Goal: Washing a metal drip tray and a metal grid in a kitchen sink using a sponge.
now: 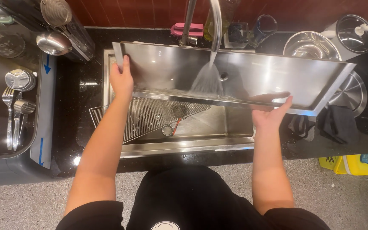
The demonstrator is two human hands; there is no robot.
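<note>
1. Head view: wire rack (150, 117) lies in the sink (184, 145); faucet (215, 25) pours water (207, 79) onto the steel tray (252, 76).
2. Tray spans the sink, long axis left-right, hollow facing the person.
3. Left hand (122, 81) grips its left end; right hand (271, 113) clasps its near edge.

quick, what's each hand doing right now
left hand: closed on the left rim of the steel tray
right hand: gripping the tray's near edge

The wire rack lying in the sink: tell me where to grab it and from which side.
Take the flat metal wire rack by its raised left edge, reaching down from the left. It lies tilted in the stainless steel sink, left corner highest, while the large steel tray covers its right end.
</note>
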